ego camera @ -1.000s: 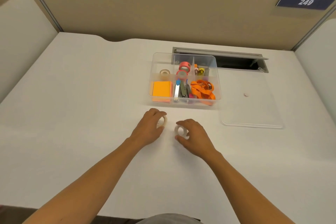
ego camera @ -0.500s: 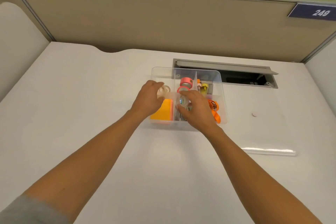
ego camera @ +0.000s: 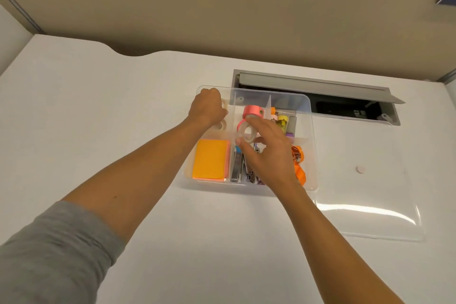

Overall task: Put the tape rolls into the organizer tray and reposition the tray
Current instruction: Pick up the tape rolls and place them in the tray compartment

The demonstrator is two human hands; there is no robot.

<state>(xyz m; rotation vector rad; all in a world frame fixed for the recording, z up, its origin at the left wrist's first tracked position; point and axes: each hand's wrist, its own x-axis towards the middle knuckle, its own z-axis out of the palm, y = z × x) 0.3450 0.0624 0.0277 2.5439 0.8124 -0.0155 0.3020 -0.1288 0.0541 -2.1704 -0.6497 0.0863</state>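
Bare white desk [ego camera: 103, 116] lies open left of and nearer than the organizer tray [ego camera: 313, 155], while the clear lid [ego camera: 385, 224] blocks its right and the open cable hatch [ego camera: 318, 89] crowds its far side.

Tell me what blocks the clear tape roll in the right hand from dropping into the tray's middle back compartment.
Two pink tape rolls already sit there, right behind the clear tape roll that the right hand holds above the organizer tray.

Left hand [ego camera: 207, 110] over organizer tray [ego camera: 312, 155], right hand [ego camera: 267, 153] gripping clear tape roll [ego camera: 248, 133]
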